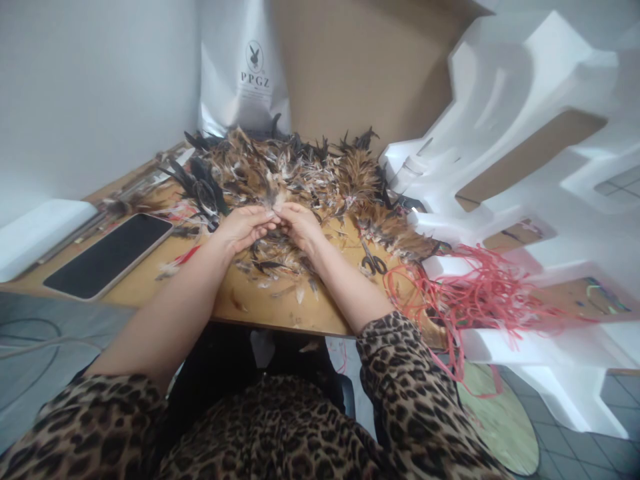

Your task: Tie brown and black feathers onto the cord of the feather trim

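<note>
My left hand (250, 225) and my right hand (299, 225) meet fingertip to fingertip over the near side of a feather pile (300, 167). Between their pinched fingers stands a small light-brown feather (273, 196), its lower end hidden by the fingertips. Whether it is one feather or a tiny bunch I cannot make out. Brown, white and black feathers spread behind and below both hands. A clump of long black feathers (203, 187) lies just left of my left hand. Scissors with black handles (374, 261) rest on the table to the right of my right forearm.
A phone (110, 255) lies at the left on the wooden table (280, 308). Red plastic strands (490, 293) tangle over white foam pieces (530, 347) at the right. A white printed bag (245, 107) stands behind the feathers, beside a cardboard panel (360, 73).
</note>
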`<state>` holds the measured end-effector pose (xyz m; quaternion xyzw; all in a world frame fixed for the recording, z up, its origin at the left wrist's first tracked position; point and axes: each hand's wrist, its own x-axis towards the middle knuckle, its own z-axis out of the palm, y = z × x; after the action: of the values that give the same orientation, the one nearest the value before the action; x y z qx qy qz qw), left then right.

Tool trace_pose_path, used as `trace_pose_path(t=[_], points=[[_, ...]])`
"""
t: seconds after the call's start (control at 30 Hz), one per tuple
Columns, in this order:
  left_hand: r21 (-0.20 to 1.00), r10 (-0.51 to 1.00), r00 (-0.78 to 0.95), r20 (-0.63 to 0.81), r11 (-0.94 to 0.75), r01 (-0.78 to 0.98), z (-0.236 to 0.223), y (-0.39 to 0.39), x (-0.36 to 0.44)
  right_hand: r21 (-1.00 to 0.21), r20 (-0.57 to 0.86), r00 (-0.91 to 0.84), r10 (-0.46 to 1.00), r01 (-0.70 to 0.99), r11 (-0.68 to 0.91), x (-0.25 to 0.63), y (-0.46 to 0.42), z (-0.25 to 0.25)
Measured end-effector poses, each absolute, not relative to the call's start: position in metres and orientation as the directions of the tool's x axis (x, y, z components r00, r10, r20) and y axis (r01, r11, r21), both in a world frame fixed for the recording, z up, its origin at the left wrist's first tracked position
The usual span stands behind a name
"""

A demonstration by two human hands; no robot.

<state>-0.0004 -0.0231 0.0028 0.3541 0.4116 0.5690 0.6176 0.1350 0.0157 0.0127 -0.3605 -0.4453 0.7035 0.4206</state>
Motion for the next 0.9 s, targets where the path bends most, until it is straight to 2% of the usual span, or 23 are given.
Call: trace_pose_path(t=[0.2, 0.5, 0.57, 0.67, 0.73, 0.83, 0.9], points=[[0.918, 0.997, 0.013, -0.082, 0.081, -0.387, 0.004, -0.024, 0.0, -0.969, -0.075, -0.35, 0.934, -0.197, -0.152, 0.139, 0.017, 0.015], [0.934, 0.997, 0.009, -0.077, 0.076, -0.349, 0.0, -0.023, 0.0, -0.976, -0.045, -0.362, 0.931, -0.181, -0.117, 0.137, 0.015, 0.014], [0.932, 0.997, -0.001, -0.08, 0.074, -0.354, 0.001, -0.023, 0.0, -0.989, -0.006, -0.362, 0.932, -0.133, -0.058, 0.14, 0.018, 0.015], [0.924, 0.995, -0.049, -0.086, 0.062, -0.378, 0.002, -0.022, -0.002, -0.988, 0.137, -0.387, 0.912, 0.012, 0.153, 0.15, 0.027, 0.017], [0.913, 0.994, -0.071, -0.088, 0.052, -0.404, 0.003, -0.022, -0.003, -0.943, 0.196, -0.471, 0.86, 0.149, 0.296, 0.158, 0.034, 0.017], [0.892, 0.994, -0.068, -0.09, 0.05, -0.45, 0.002, -0.02, -0.006, -0.815, 0.164, -0.597, 0.785, 0.368, 0.449, 0.164, 0.038, 0.014], [0.877, 0.994, -0.062, -0.09, 0.049, -0.477, 0.001, -0.02, -0.007, -0.68, 0.14, -0.628, 0.765, 0.5, 0.535, 0.163, 0.035, 0.012]])
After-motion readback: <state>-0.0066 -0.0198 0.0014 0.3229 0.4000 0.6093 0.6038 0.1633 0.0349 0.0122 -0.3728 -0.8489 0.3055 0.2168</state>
